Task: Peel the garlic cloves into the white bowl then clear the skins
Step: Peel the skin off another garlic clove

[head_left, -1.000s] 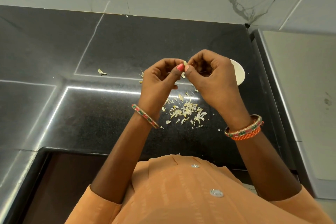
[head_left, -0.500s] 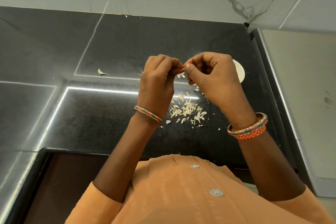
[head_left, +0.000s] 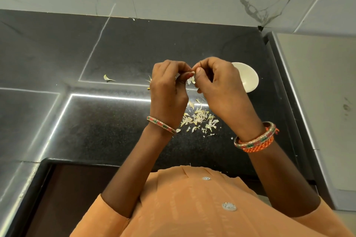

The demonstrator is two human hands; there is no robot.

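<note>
Hands: my left hand (head_left: 169,86) and right hand (head_left: 217,82) pinch one garlic clove (head_left: 189,75) between curled fingertips, raised above the counter (head_left: 107,131).
Progress: mid-peel, judging by the pile of skins (head_left: 198,118) below; skins not cleared.
Bowl: white bowl (head_left: 247,79) just behind my right hand; contents hidden.
Room: counter edge near my body; bare counter to my left.

White bowl (head_left: 248,79) sits beyond pale garlic skins (head_left: 198,118) scattered on counter

blk speckled counter (head_left: 115,131), white bowl (head_left: 248,79) (orange top (head_left: 192,208))
</note>
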